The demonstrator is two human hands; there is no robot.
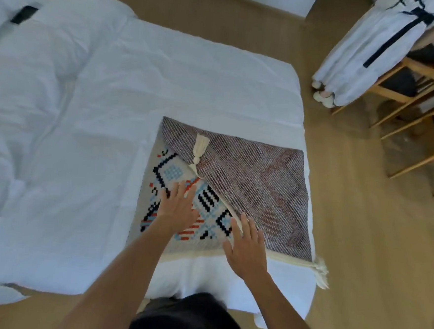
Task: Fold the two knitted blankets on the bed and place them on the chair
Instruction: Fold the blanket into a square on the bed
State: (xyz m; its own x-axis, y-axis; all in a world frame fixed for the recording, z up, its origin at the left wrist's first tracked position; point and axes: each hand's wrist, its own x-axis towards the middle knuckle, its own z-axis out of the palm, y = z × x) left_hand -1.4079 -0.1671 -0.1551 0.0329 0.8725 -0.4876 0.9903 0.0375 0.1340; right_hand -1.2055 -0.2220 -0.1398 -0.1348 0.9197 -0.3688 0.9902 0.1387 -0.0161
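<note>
Patterned knitted blanket [224, 190] lies at the foot corner of the bed [112, 105], directly ahead of the person. One corner is turned over along a diagonal, showing the brownish reverse side; a cream tassel [199, 147] rests on that flap. The fold edge runs from upper left down to lower right.

Left hand [178, 208] lies flat, fingers spread, on the coloured face of the blanket; grip slack, holding nothing. Right hand [247, 248] is also flat and spread, resting at the low end of the diagonal fold edge, just beside the cream fringe; nothing pinched there either.

Key relation: the loose flap lies up and to the right of both hands, and the right hand is nearer its edge. Likely next move is to flatten or re-lay that flap, right hand leading.

White blanket with dark stripe [372, 52] is draped over the wooden chair [408, 100], well apart across the floor, up right.
</note>
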